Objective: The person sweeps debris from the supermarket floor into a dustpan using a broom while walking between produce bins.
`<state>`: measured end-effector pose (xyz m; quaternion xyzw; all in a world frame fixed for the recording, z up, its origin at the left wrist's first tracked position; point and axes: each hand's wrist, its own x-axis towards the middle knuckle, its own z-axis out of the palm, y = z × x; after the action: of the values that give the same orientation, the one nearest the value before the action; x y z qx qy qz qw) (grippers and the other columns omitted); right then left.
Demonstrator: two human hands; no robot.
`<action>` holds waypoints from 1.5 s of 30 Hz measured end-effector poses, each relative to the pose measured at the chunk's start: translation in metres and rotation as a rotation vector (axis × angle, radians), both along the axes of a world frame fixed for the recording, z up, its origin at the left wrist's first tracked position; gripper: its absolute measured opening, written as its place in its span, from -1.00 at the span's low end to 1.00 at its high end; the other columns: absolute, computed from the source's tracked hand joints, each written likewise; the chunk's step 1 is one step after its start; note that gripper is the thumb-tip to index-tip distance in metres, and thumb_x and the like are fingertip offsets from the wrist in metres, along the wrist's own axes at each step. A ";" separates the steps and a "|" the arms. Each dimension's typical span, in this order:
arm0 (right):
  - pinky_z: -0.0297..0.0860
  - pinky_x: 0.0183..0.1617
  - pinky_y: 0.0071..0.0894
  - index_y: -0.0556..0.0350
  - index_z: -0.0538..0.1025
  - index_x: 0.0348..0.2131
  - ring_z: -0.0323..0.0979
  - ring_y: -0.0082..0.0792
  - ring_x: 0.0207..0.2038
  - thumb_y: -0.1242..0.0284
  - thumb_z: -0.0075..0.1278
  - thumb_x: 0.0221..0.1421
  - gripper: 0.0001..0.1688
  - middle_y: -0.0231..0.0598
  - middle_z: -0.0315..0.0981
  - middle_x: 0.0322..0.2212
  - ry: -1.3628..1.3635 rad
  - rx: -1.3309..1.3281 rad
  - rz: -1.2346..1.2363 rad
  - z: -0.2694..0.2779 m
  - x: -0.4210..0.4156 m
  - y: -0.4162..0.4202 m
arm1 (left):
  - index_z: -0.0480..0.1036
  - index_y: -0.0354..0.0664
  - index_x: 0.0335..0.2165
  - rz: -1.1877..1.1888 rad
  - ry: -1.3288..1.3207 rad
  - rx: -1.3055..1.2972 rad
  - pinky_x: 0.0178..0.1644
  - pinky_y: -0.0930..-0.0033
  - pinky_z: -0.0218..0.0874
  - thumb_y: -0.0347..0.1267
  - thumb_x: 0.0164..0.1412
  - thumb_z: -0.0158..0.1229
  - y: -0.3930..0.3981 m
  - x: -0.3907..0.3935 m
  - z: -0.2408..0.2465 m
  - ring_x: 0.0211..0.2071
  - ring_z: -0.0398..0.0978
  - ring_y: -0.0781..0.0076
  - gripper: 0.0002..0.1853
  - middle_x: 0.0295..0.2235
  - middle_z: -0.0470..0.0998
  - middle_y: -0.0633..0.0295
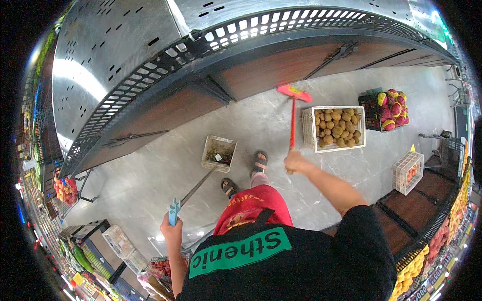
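Observation:
My right hand (296,161) grips the red handle of a broom (292,124). The broom's pink-red head (295,93) is on the floor, close to the foot of the display stand. In my left hand (171,225) is the light blue top of a long-handled dustpan (205,161); its handle slants down to the pan, which rests on the floor ahead of my feet. Dark debris and a small white scrap (218,157) lie inside the pan.
A white crate of kiwifruit (334,148) stands right of the broom, beside a black crate of dragon fruit (371,113). Ahead curves an empty metal display stand with a black perforated rim (241,32). A white crate (408,173) sits at right, fruit shelves (414,263) behind it.

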<state>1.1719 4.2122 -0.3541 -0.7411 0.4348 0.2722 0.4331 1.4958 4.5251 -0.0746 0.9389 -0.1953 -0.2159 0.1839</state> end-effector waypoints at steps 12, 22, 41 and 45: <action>0.08 -0.83 -0.45 0.17 0.24 -0.09 0.16 -0.46 -0.84 0.54 -0.21 -0.06 -0.56 -0.32 0.17 -0.77 -0.043 0.292 -1.039 0.223 0.016 0.117 | 0.40 -0.32 -0.28 0.008 0.025 -0.080 -0.48 0.39 0.18 -0.50 -0.15 0.06 0.083 0.031 -0.039 -0.62 0.31 0.45 -0.68 -0.65 0.39 0.10; 0.05 -0.82 -0.49 0.03 0.21 -0.08 0.10 -0.52 -0.82 0.51 -0.20 0.00 -0.58 -0.38 0.12 -0.77 -0.091 0.417 -1.413 0.144 0.036 0.188 | 0.41 -0.32 -0.28 -0.013 0.090 -0.045 -0.50 0.41 0.17 -0.49 -0.13 0.05 0.113 0.051 -0.038 -0.63 0.30 0.49 -0.68 -0.67 0.36 0.12; 0.00 -0.86 -0.52 0.08 0.23 -0.17 0.08 -0.54 -0.85 0.57 -0.21 -0.02 -0.66 -0.38 0.09 -0.81 -0.164 0.500 -1.643 0.209 0.036 0.280 | 0.41 -0.27 -0.23 -0.110 0.093 -0.060 -0.47 0.40 0.21 -0.50 -0.15 0.07 0.176 0.060 -0.053 -0.63 0.34 0.43 -0.62 -0.65 0.37 0.06; -0.02 -0.85 -0.57 0.05 0.25 -0.34 0.03 -0.59 -0.83 0.60 -0.23 -0.02 -0.83 -0.42 0.05 -0.78 -0.108 0.254 -1.645 0.179 0.043 0.287 | 0.43 -0.26 -0.25 -0.135 0.070 -0.058 -0.47 0.36 0.22 -0.50 -0.17 0.07 0.190 0.063 -0.049 -0.63 0.38 0.35 -0.63 -0.64 0.40 0.03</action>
<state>1.2154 4.4990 -0.1753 -0.1447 0.7819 -0.1198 0.5944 1.5588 4.7148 -0.1236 0.9097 -0.2575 -0.2550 0.2026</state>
